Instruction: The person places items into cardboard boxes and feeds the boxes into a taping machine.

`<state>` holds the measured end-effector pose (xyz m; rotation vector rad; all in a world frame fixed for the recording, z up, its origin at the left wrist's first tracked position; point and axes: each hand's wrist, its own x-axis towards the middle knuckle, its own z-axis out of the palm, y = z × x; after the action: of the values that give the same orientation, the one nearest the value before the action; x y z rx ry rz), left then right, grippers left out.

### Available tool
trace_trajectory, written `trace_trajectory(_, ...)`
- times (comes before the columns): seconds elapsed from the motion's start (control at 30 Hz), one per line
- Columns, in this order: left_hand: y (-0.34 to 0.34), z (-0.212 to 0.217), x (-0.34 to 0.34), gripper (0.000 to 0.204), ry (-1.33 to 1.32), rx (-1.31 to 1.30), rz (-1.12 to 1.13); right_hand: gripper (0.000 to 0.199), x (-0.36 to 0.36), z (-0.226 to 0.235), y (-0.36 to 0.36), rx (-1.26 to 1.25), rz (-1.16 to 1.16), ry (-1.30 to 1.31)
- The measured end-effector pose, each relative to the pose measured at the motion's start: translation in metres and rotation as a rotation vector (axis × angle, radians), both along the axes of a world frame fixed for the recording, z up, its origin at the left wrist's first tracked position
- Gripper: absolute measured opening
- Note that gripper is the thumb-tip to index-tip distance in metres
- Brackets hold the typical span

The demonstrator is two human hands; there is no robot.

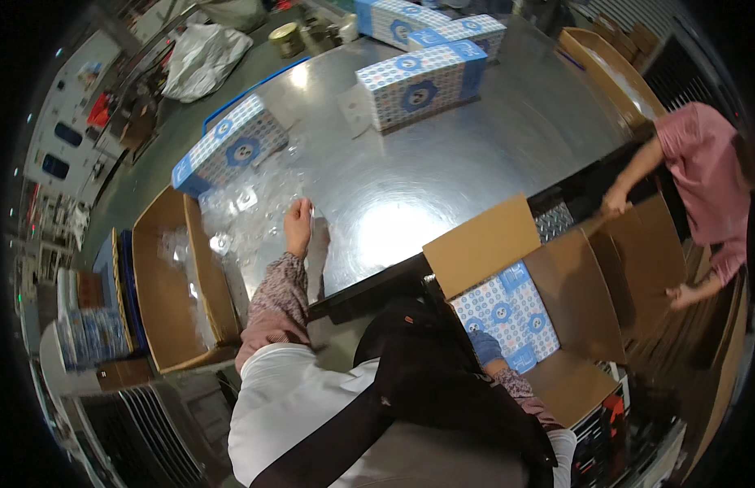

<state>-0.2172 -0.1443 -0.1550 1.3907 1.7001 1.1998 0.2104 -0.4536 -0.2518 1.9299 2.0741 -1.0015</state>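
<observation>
My left hand [298,231] is bare and hovers at the near left part of a metal table [426,175]. Its fingers are drawn together; what they hold, if anything, is not clear. Beside it lies a loose heap of clear plastic packaging [245,202]. In a blue glove, my right hand [485,347] grips the left edge of a blue-and-white patterned box [511,313], its fingertips partly hidden. That box lies inside an open cardboard carton [576,281], whose near-table flap [483,244] is folded outward.
Several similar patterned boxes [422,85] stand on the table, one patterned box [235,148] at its left. A long carton [162,285] holding clear plastic stands at my left. At right, a co-worker in a pink top [702,171] touches cardboard [646,260]. Another carton [611,77] is at the far right.
</observation>
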Motion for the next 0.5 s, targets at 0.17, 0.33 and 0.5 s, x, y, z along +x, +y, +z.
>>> trace_trajectory(0.17,-0.044,0.164,0.190,0.019,-0.372,0.163,-0.617,0.028,0.002,0.013,0.005,-0.078,-0.353,0.168)
trace_trajectory(0.33,-0.110,0.134,0.352,0.028,-0.177,-0.394,-1.546,0.020,-0.001,0.019,-0.001,0.184,-0.031,-0.024)
trace_trajectory(0.5,-0.139,0.044,0.390,0.055,0.676,-0.204,-2.038,0.020,0.014,0.095,-0.056,0.052,-0.007,-0.144)
